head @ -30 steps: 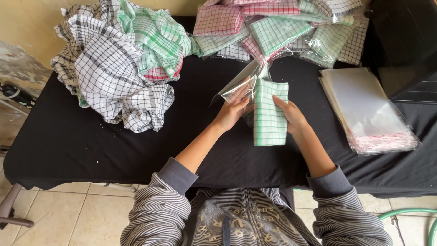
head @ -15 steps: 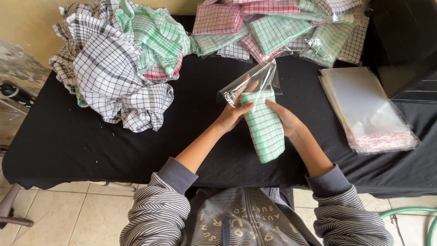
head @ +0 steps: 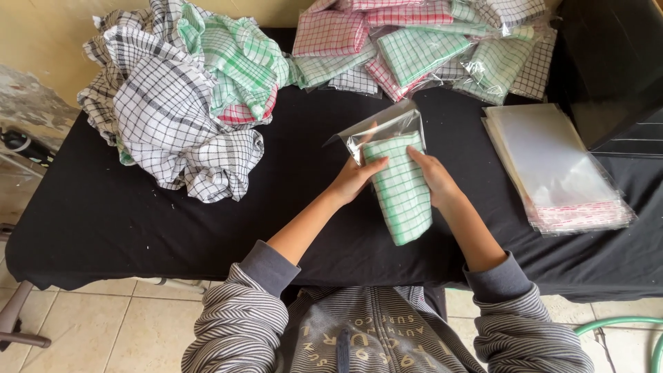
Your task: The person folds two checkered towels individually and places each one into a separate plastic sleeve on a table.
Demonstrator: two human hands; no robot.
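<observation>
Nearest: striped sleeves of the person, forearms reaching over a black-draped surface [head: 103, 221]. Left hand [head: 356, 178] clasps the left edge of a folded green-check cloth [head: 400, 190], fingers curled over it at the mouth of a clear bag [head: 383, 128]. Right hand [head: 435, 178] presses on the cloth's right edge, fingers extended and gripping the fold. The cloth lies at mid-surface, its upper end inside the bag, its lower end out. Handling, by judgement: cloth light, soft, limp, best held by both long edges so the fold keeps; bag thin, slippery, crinkly, best held at the open mouth. Right: 1 stack of flat clear bags [head: 552, 166] with a red-edged strip along their near end. Left: 1 heap of loose cloths [head: 173, 117], black-check, green-check and some red. Far: bagged cloths [head: 428, 48] in a pile, rectangular glossy packets, red, green and black checks. Far right: a dark box [head: 615, 76].
</observation>
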